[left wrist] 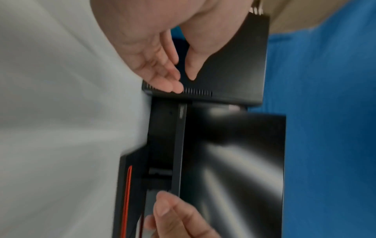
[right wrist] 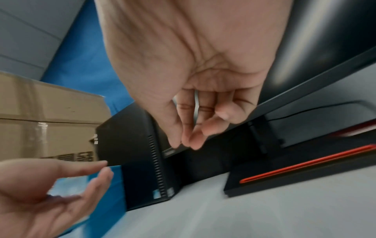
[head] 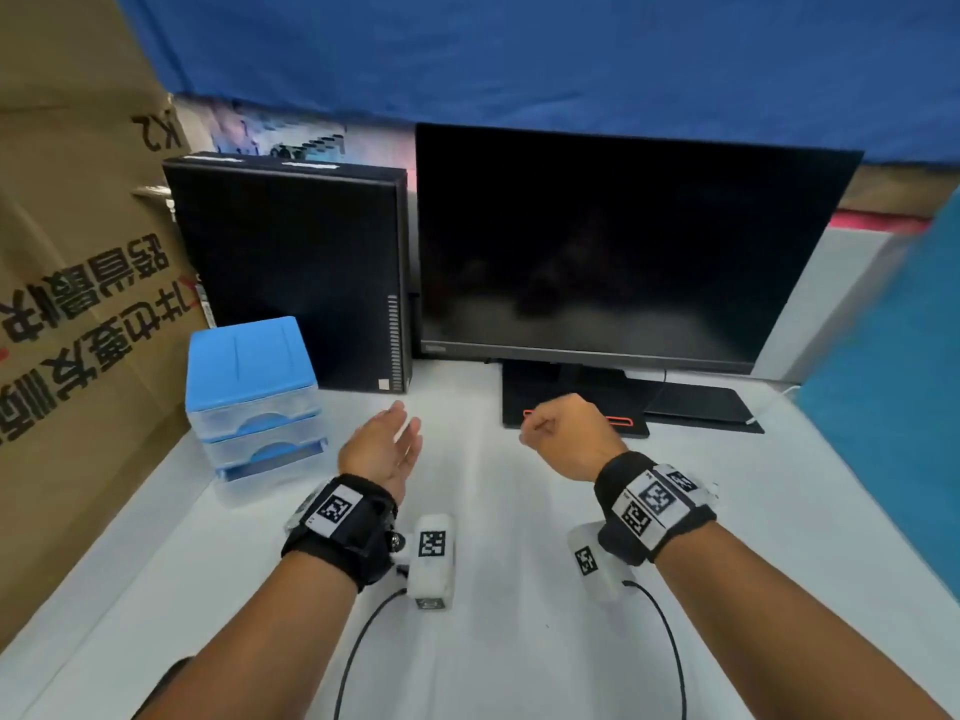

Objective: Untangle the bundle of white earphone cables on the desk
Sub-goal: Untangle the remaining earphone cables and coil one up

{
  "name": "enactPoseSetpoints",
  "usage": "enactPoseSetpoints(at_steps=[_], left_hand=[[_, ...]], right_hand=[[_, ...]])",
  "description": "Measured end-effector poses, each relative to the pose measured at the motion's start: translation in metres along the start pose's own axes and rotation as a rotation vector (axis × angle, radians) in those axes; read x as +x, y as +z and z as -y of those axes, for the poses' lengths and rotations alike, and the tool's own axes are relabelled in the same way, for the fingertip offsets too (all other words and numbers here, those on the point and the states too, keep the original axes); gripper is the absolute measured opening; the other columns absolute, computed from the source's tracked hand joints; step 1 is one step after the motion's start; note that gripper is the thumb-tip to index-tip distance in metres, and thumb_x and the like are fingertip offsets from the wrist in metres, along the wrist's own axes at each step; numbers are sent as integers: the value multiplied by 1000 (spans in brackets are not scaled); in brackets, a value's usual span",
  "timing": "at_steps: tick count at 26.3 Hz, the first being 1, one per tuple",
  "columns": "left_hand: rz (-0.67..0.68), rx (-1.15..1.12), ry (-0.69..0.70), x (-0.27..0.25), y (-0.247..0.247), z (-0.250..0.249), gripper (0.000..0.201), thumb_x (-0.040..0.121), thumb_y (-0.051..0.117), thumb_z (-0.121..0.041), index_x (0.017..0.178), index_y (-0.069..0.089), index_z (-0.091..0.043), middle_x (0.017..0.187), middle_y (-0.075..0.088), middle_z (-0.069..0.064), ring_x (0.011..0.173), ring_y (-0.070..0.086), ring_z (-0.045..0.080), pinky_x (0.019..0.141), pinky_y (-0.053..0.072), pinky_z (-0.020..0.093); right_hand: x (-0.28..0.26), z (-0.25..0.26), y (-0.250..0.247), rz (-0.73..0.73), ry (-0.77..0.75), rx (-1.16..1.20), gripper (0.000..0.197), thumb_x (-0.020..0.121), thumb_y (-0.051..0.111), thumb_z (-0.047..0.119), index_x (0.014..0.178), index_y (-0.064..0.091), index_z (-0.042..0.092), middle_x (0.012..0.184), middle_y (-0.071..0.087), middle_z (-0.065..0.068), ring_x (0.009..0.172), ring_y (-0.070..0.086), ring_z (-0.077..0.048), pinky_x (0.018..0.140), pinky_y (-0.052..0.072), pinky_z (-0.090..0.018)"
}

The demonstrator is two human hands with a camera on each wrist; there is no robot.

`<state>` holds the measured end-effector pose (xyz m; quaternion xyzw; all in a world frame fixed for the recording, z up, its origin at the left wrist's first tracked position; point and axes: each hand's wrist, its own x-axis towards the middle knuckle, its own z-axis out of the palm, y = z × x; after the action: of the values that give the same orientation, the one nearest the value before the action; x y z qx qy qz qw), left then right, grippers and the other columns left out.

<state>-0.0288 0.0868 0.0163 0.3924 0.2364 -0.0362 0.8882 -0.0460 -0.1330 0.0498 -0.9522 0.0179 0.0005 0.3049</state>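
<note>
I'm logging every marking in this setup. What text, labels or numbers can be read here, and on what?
"K2": upside down on the cardboard box.
Large black characters below it on the box: upside down, not legible.
Logo on the monitor bezel: too small.
Square code tags on both wristbands: patterns, no words.

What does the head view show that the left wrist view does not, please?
Only the head view shows the blue drawer unit, the cardboard box and both wrist straps. Only the left wrist view shows the left hand's fingertips close up, straight and empty. Both show the monitor, the black computer case and the white desk; no earphone cables appear.
</note>
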Motion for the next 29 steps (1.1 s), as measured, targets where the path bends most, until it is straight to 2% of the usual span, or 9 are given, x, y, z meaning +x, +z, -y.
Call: enactPoseSetpoints(at_steps=[3,5,9,11,14,19,22,26,29], left_hand=[[130,177,-85,-10,33,37,12,93,64,-8,105,65,-11,101,67,2,88,66,17,71,54,26],[182,251,-105,-17,50,55,6,92,64,-9,98,66,-12,96,67,2,85,66,18,73,54,27],[260,404,-109,-32,75,86,7,92,62,-9,95,67,-13,91,67,2,80,66,18,70,53,26],[282,449,-114,-37,80,95,8,91,63,-9,96,67,-13,91,67,3,78,67,18,70,53,27],[287,480,-123,-38,78,101,8,91,63,-11,97,68,-13,91,68,3,76,67,18,69,53,27],[219,436,-126,-26,60,87,14,93,64,-19,105,65,-12,99,66,4,81,66,19,69,53,28],[105,335,-92,-12,39,65,30,94,64,-33,118,60,-15,114,62,4,89,66,19,77,53,31],[-179,179,26,3,6,26,61,94,44,-61,142,42,-23,132,58,6,94,67,21,86,46,36],[-243,48,76,10,-15,-3,69,91,40,-67,145,38,-25,126,59,5,90,65,20,83,45,36]], right_hand=[[-5,-56,-28,158,173,-290,26,86,62,15,107,71,27,117,66,4,108,62,-20,96,51,-33],[-13,-85,-37,299,239,-439,39,80,59,11,114,67,28,124,62,5,113,59,-20,96,49,-30],[-34,-111,-39,417,200,-590,15,82,57,23,88,65,13,93,64,-1,88,60,-23,68,45,-25],[-36,-117,-37,357,192,-602,20,83,57,28,83,66,10,87,64,-2,84,63,-25,66,47,-26],[-37,-116,-32,287,203,-610,21,85,59,27,93,70,12,92,71,-3,88,67,-24,73,54,-29],[-39,-115,-24,227,133,-544,13,87,53,28,85,57,15,85,63,-1,80,60,-23,62,41,-27],[-35,-99,-29,137,86,-382,8,86,54,23,84,57,16,86,63,-1,79,59,-22,64,47,-30],[-19,-44,-31,88,-87,-300,8,90,54,17,83,60,16,82,62,1,78,60,-22,68,49,-30],[-3,12,-24,59,-217,-306,9,90,53,16,84,60,16,80,63,-1,73,59,-23,62,44,-28]])
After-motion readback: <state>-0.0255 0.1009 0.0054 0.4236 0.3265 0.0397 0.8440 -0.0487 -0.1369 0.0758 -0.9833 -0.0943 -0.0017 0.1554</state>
